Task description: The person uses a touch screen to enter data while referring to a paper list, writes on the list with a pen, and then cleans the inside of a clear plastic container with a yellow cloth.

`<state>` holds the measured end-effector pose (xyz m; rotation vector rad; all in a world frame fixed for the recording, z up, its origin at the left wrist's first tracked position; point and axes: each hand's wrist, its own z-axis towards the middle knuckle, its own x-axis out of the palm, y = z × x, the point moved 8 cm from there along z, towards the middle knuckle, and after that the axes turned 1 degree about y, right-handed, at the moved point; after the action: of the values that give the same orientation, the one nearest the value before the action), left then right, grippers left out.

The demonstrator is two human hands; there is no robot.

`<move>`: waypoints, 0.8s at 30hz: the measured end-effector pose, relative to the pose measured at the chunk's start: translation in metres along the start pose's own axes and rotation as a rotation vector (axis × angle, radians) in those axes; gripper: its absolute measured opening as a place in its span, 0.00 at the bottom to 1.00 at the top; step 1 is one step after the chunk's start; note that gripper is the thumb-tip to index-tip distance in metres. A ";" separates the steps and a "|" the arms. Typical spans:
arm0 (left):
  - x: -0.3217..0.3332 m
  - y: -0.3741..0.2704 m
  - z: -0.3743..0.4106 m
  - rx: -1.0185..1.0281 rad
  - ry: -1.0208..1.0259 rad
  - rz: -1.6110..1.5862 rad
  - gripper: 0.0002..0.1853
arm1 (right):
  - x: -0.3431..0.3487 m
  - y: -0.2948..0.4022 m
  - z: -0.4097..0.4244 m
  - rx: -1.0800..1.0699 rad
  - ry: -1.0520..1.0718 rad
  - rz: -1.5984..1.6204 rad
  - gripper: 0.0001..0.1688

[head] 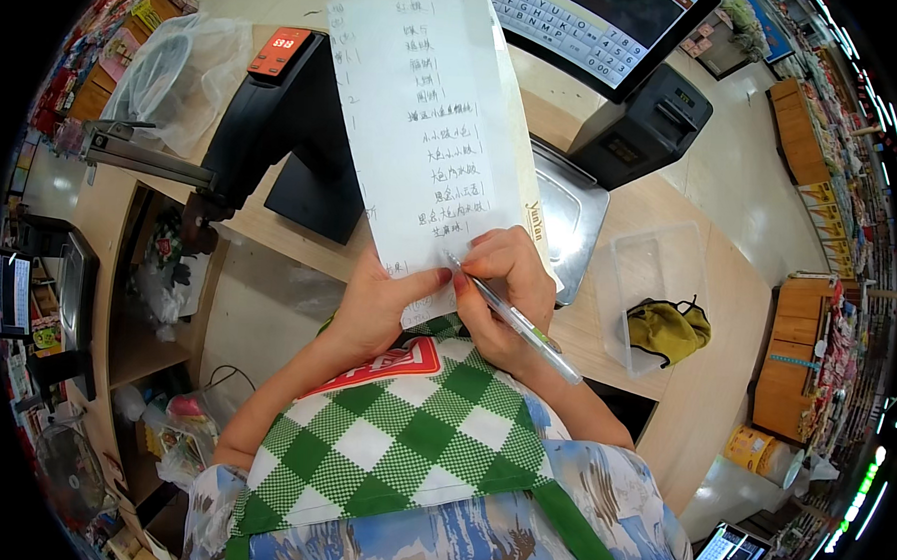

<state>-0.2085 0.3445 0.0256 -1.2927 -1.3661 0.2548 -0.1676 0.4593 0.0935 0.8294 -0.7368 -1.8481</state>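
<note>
A long sheet of paper [409, 151] with handwritten lines is held up before my chest, above the counter. My left hand [376, 299] grips its lower left part, thumb on top. In my right hand [511, 298] is a clear-barrelled pen [525, 328], its tip at the paper near the lowest lines on the right. A cream printed pad or booklet [535, 231] shows behind the sheet's right edge, close to my right fingers. Whether either hand also holds it cannot be told.
A checkout screen [579, 30] with an on-screen keyboard stands beyond the paper, by a black printer-like box [643, 123]. A metal scale plate [572, 210] lies right. Farther right, a clear plastic box [616, 310] holds a mustard cloth mask [668, 331]. Left stands a black device with red display [282, 47].
</note>
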 end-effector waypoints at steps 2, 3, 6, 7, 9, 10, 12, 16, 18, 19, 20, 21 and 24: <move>0.001 0.000 0.000 0.008 0.026 0.042 0.24 | 0.001 0.001 0.000 -0.018 0.007 -0.019 0.13; 0.001 -0.001 0.000 0.011 0.032 0.047 0.24 | 0.002 0.002 0.001 -0.027 0.011 -0.029 0.13; 0.002 -0.003 -0.001 0.024 0.043 0.048 0.24 | 0.003 0.003 0.001 -0.049 0.012 -0.036 0.13; 0.002 -0.003 -0.001 0.032 0.041 0.039 0.23 | 0.004 0.004 0.002 -0.057 0.019 -0.049 0.13; 0.002 -0.004 -0.002 0.044 0.041 0.044 0.23 | 0.006 0.005 0.002 -0.072 0.031 -0.077 0.13; 0.002 -0.004 -0.001 0.048 0.043 0.058 0.22 | 0.006 0.004 0.002 -0.063 0.025 -0.084 0.13; 0.001 -0.004 -0.001 0.047 0.043 0.064 0.22 | 0.005 0.003 0.001 -0.047 0.011 -0.097 0.13; -0.001 -0.003 -0.001 0.041 0.033 0.050 0.22 | 0.004 0.002 0.001 -0.041 0.013 -0.028 0.13; -0.001 -0.003 -0.001 0.044 0.031 0.050 0.22 | 0.005 0.006 0.004 -0.079 0.025 -0.060 0.13; -0.002 -0.002 -0.001 0.043 0.032 0.048 0.22 | 0.005 0.005 0.003 -0.072 0.018 -0.063 0.13; -0.002 -0.002 0.000 0.042 0.033 0.046 0.22 | 0.004 0.004 0.002 -0.066 0.011 -0.066 0.13; -0.002 -0.002 0.000 0.043 0.034 0.046 0.23 | 0.004 0.003 0.002 -0.060 0.004 -0.069 0.13; -0.002 -0.002 0.001 0.049 0.033 0.043 0.23 | 0.003 0.004 0.003 -0.051 -0.018 -0.032 0.12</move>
<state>-0.2108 0.3424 0.0262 -1.2818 -1.2979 0.2938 -0.1692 0.4555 0.0974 0.7971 -0.6884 -1.8974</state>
